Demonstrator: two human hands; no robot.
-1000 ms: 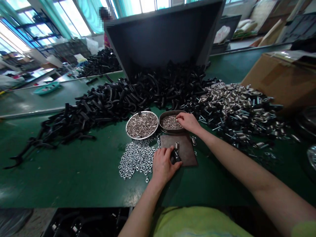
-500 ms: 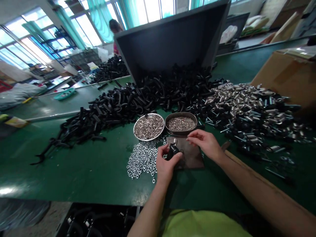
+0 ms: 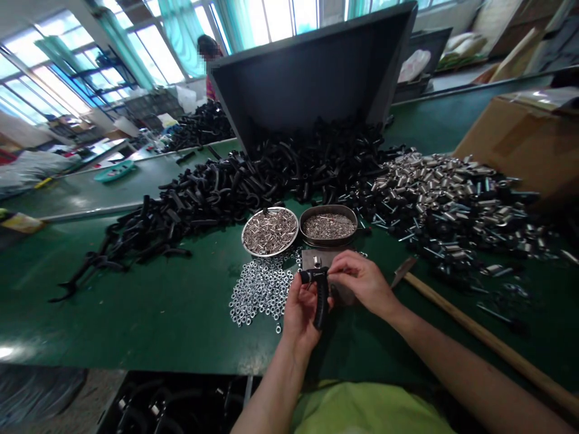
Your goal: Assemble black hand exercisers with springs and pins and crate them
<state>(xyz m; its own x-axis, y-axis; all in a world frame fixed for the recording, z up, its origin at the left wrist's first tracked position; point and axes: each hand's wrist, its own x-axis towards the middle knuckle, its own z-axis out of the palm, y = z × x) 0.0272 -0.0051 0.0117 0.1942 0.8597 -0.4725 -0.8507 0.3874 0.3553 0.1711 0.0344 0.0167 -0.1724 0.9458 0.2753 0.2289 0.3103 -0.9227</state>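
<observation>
My left hand (image 3: 301, 310) is closed around a black curved plastic handle (image 3: 321, 301), its grip pointing down toward me and its short head lying crosswise at the top. A small shiny metal cylinder (image 3: 317, 261) shows just above the head. With thumb and fingertips pinched together, my right hand (image 3: 359, 280) touches the right end of the head; whatever is between those fingertips is too small to make out. Under both hands lies a flat metal plate (image 3: 310, 259), partly covered. Many metal nuts (image 3: 260, 292) are spread beside my left hand.
A round dish (image 3: 244, 241) of small metal pins and an oval tin (image 3: 328, 242) of tiny parts stand behind the plate. A hammer (image 3: 452, 307) lies by my right forearm. Black handles (image 3: 217, 193) and metal cylinders (image 3: 434, 181) are heaped behind, before a tipped grey bin (image 3: 312, 72). A person (image 3: 210, 66) is beyond.
My left hand has turned the black handle so its grip now hangs down in view. My right hand has come in from beside the tin to the handle's head.
</observation>
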